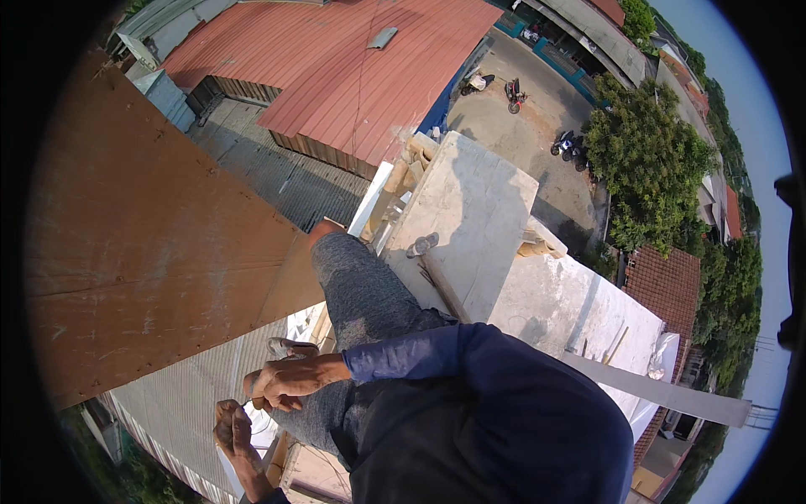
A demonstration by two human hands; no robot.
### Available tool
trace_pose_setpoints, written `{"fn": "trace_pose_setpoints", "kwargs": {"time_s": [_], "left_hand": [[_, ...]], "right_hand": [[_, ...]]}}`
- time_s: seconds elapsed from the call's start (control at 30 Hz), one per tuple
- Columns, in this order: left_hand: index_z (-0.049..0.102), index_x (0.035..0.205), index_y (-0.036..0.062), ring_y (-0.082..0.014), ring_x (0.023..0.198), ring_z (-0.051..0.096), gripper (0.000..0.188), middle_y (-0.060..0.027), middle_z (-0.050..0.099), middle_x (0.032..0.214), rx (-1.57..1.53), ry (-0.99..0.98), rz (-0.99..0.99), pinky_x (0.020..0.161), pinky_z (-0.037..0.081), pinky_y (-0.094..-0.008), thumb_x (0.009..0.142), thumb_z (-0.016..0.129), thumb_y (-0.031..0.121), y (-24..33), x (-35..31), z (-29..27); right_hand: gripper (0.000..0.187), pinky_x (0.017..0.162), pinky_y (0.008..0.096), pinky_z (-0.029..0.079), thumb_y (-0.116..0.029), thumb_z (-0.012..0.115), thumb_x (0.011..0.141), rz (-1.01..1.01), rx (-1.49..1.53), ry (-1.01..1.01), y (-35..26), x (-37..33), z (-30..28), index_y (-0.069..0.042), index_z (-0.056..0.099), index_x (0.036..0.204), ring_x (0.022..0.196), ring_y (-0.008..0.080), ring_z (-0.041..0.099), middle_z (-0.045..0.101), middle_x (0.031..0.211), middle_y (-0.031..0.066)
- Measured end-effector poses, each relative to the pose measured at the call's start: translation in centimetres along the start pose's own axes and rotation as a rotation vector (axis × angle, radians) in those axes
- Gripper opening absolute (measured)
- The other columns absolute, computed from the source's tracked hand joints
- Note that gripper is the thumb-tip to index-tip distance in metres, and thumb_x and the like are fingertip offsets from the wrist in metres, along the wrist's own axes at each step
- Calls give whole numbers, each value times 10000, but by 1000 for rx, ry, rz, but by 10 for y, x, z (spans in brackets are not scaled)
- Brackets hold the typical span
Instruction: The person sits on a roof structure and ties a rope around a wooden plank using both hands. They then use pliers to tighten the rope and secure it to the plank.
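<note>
A: Largest item first?

B: Red metal roof [336, 59], at the top of the view, beyond the work area. Next, grey corrugated roofing [180, 370], below the hands, on the left.

A: Then?

B: Leafy tree [646, 155], right side. Large brown sheet [159, 244], filling the left; its lower edge slants above the corrugated roofing. Pale slab [470, 197], right of centre, a shadow across it.

A: Mid-sized?

B: Parked red motorbike [514, 97], on the paved yard beyond the slab. Person's grey shorts [361, 277], legs bent, one knee near the brown sheet. A wooden piece [445, 290] lies on the slab; near its upper end, a small grey object [422, 244], kind unclear.

A: Hands?

B: Right hand [290, 382], at the end of a dark blue sleeve [411, 357]: fingers bent, tips toward the left hand; cannot tell whether they grip. Left hand [235, 428], lower and further left: fingers curled, thumb and fingertips pinched together on a thin dark strand.

A: Smallest item?

B: That thin dark strand [246, 405], located between the two hands' fingertips, over the corrugated roofing in this view. Full length cannot be made out.
</note>
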State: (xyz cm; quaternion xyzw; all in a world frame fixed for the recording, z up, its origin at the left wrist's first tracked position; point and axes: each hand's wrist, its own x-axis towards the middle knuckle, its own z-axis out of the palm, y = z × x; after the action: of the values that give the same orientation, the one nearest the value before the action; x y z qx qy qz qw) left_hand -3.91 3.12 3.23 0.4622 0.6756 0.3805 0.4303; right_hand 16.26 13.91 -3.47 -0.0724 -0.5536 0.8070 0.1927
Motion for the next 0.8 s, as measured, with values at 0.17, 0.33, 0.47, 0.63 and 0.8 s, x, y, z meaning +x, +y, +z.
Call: {"fn": "trace_pose_setpoints", "kwargs": {"time_s": [0.17, 0.33, 0.47, 0.63, 0.8], "left_hand": [[587, 920, 77, -11, 595, 254, 245, 93, 319, 694, 141, -10, -102, 526, 183, -228, 1008, 583, 306, 28, 17, 12], [550, 908, 84, -22, 599, 256, 298, 79, 306, 685, 246, 30, 94, 526, 190, -237, 1045, 522, 348, 43, 25, 29], [462, 819, 96, -28, 607, 258, 340, 72, 272, 702, 354, -81, 119, 531, 190, -244, 1049, 517, 341, 49, 35, 31], [481, 825, 79, -34, 629, 261, 333, 55, 314, 748, 357, -62, 6, 546, 198, -244, 1044, 533, 324, 64, 43, 37], [517, 817, -44, -213, 751, 420, 277, -101, 450, 820, 424, -124, 226, 675, 362, -372, 1014, 537, 149, 77, 43, 35]], "right_hand": [[289, 676, 405, 517, -171, 595, 937, -222, -789, 181, -4, -5, -5, 105, 669, 986, 708, 237, 628, 614, 944, 186], [325, 533, 373, 455, -307, 730, 914, 214, 434, 295, -9, 0, -13, 16, 690, 906, 652, 181, 607, 661, 774, 68], [431, 569, 375, 489, -327, 762, 914, -56, -31, 743, -13, 1, -7, 43, 608, 1071, 655, 207, 617, 624, 803, 112], [369, 588, 435, 534, -338, 660, 997, -430, -835, 678, -4, -12, -16, 24, 594, 972, 653, 322, 639, 593, 832, 157], [316, 592, 465, 508, -219, 720, 901, -253, -629, 278, -10, -5, -27, 87, 649, 870, 594, 337, 622, 600, 693, 158]]}}
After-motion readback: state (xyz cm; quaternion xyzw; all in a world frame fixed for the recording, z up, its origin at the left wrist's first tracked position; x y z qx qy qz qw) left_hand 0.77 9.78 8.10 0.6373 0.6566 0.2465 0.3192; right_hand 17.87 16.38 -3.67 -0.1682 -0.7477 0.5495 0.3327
